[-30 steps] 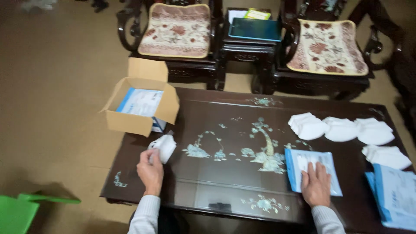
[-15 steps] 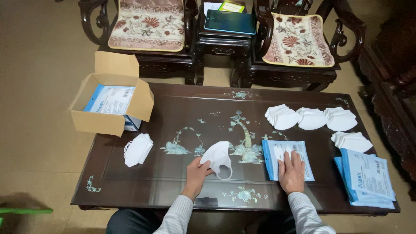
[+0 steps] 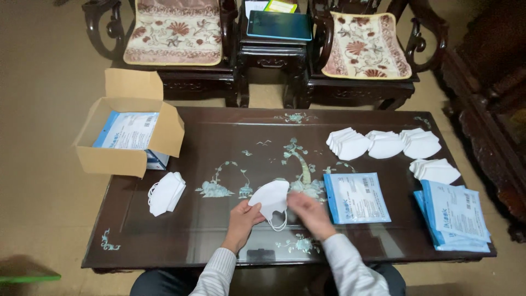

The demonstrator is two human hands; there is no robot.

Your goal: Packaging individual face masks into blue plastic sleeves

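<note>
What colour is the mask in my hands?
White. The mask shows best in the head view, held by both hands over the dark table.

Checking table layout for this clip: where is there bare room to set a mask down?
Bare: the dark inlaid table top between the open cardboard box and the fanned white mask stacks; also the front-left corner below the small white mask pile. Crowded: the right end, with blue pouches.
</note>
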